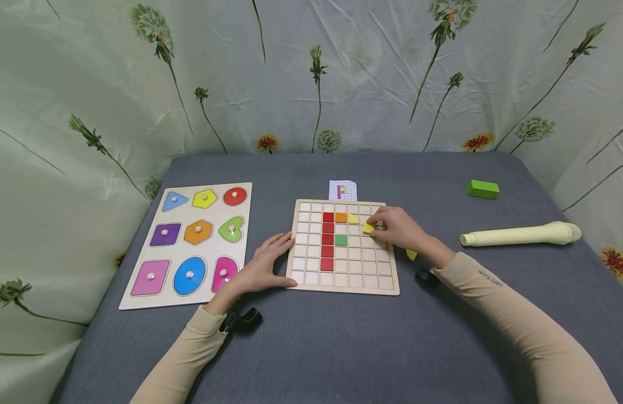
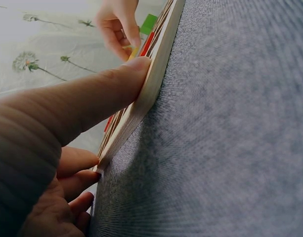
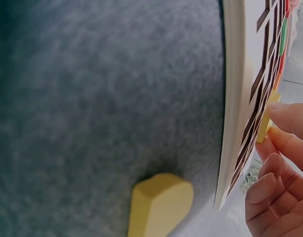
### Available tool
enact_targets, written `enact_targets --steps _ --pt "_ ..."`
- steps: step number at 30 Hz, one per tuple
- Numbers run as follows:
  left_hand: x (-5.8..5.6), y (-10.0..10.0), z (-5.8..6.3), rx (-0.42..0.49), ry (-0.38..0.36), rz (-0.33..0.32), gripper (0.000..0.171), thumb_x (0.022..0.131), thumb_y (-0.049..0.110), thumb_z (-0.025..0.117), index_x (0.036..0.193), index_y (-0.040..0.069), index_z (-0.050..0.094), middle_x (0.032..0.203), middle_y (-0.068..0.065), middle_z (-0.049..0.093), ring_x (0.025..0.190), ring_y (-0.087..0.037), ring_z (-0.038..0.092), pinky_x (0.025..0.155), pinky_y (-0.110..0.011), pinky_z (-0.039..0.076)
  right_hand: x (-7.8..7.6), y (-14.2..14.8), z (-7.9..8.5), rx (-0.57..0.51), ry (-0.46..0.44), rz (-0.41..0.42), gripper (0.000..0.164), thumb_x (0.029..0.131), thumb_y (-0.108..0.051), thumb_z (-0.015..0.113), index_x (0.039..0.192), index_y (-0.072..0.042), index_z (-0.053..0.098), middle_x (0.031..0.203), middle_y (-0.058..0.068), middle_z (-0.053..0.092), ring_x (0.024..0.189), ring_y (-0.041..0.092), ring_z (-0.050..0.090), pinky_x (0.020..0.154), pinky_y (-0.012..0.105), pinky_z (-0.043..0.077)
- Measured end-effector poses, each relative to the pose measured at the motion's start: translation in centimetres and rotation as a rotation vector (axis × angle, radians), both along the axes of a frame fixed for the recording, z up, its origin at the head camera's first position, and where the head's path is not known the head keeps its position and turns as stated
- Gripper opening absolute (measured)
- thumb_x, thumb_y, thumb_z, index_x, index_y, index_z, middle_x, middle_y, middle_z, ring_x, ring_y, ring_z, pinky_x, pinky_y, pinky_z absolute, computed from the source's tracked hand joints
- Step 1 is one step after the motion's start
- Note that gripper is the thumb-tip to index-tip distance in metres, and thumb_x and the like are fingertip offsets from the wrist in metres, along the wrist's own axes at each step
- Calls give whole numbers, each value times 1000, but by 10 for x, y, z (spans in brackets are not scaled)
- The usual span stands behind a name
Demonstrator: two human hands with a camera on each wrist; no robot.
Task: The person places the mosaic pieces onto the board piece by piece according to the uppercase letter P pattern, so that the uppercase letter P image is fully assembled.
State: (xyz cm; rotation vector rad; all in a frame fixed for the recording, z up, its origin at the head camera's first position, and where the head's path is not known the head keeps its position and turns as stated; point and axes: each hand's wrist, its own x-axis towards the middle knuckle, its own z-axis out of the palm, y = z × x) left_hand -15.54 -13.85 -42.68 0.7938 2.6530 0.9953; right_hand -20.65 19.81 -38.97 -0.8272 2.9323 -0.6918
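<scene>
A wooden grid board (image 1: pixel 342 280) with white squares lies mid-table. On it are a column of red tiles (image 1: pixel 328 239), an orange tile (image 1: pixel 340 217), a yellow tile (image 1: pixel 353 219) and a green tile (image 1: pixel 340 240). My left hand (image 1: pixel 265 264) rests against the board's left edge, its thumb (image 2: pixel 116 81) on the near corner and its fingers spread along the side. Over the right part of the grid, my right hand (image 1: pixel 401 227) pinches a yellow piece (image 3: pixel 268 118) between thumb and fingers. Its underside contact with the board is unclear.
Left of the board lies a shape puzzle (image 1: pixel 157 235) with knobbed pieces. A printed pattern card (image 1: pixel 343 190) sits behind the grid. Another yellow block (image 3: pixel 161 207) lies beside the board's right edge. Farther right are a green block (image 1: pixel 482 189) and a cream microphone-shaped object (image 1: pixel 518 234).
</scene>
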Motion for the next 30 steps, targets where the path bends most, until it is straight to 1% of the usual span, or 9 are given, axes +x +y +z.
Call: enact_targets --steps 11,13,15,18,20,24,27,29,30 --pt "-1 -1 -2 12 1 -3 93 69 31 80 145 3 33 155 -15 27 142 -38 17 109 -64 16 -3 -11 1 36 -8 32 25 80 -10 69 104 -2 71 97 13 68 71 15 52 66 26 40" --pt "0 -1 -2 34 12 -9 94 69 33 80 144 3 34 154 -15 27 142 -38 18 109 -65 15 -3 -12 1 36 -14 35 26 80 -10 70 105 -2 71 97 13 68 70 15 51 66 26 39" --pt "1 -2 -2 50 34 -17 93 71 39 78 145 4 34 154 -14 29 141 -37 19 107 -65 16 -4 -13 0 36 -18 36 26 80 -10 70 105 -2 71 97 13 68 70 15 50 65 26 39" --pt "1 -1 -2 62 57 -24 93 71 42 78 144 4 35 153 -14 30 140 -38 20 106 -66 17 -4 -14 0 37 -20 37 26 80 -11 71 105 -3 71 96 12 68 72 16 52 66 26 40" --pt "1 -1 -3 51 49 -20 92 72 41 78 144 4 35 153 -15 30 140 -38 20 106 -66 17 -5 -15 0 41 -21 34 26 80 -12 71 105 -4 72 96 11 67 74 16 53 66 26 40" --pt "-1 -1 -2 33 7 -8 93 70 34 80 144 3 34 154 -16 28 142 -39 18 109 -66 14 -6 -17 -1 42 -23 32 26 80 -13 73 105 -5 72 93 11 67 73 16 52 64 25 39" --pt "0 -1 -2 50 15 -13 94 69 37 80 145 4 34 154 -15 28 141 -39 18 108 -66 15 -7 -18 -2 34 -14 35 25 79 -12 73 103 -5 72 90 10 67 71 15 52 64 24 38" --pt "-3 -4 -13 58 63 -24 94 72 44 77 146 8 33 155 -11 27 142 -34 18 109 -63 16 -8 -19 -3 26 -6 36 24 79 -12 74 101 -4 73 89 9 68 71 14 52 64 24 38" --pt "-2 -4 -13 66 70 -27 94 72 47 76 146 9 33 155 -10 27 142 -34 18 108 -63 16 -9 -20 -3 24 -2 36 23 79 -12 74 101 -4 73 88 9 68 71 14 52 64 24 39"
